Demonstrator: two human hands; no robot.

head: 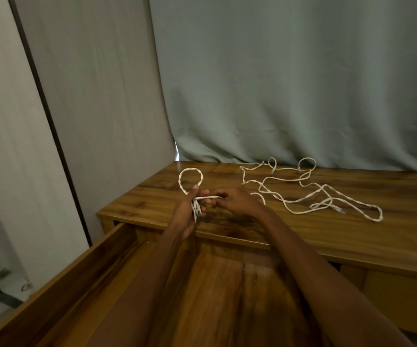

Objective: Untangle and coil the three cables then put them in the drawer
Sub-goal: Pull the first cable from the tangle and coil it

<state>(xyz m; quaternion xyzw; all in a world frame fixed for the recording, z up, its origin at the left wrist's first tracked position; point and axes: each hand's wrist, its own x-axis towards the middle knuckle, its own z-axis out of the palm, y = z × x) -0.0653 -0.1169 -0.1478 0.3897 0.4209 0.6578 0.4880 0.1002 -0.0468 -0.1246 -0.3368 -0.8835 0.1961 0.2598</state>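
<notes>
At the far left stands a pale wardrobe door (9, 146) with a dark edge strip, and below it the left wall of the open drawer (59, 279) runs toward the viewer, beneath both forearms. The left hand (186, 211) is raised over the front edge of the wooden desk (302, 236), its fingers (202, 209) curled round a bundle of white cable and its thumb pressed against it. From the top of that grip a coiled cable loop (190, 181) stands up above the thumb, and short strands hang below the fingers. A single strand runs straight from the left fingers to the right hand (237, 201), just beside it, whose fingertips are closed on that strand in a pinch. Past the right hand's knuckles a small arc of cable shows on the desk. Farther right, well apart from both hands, the loose cables (310, 191) lie sprawled and crossing one another on the desk, reaching back to the grey-green curtain (290, 83) behind.
</notes>
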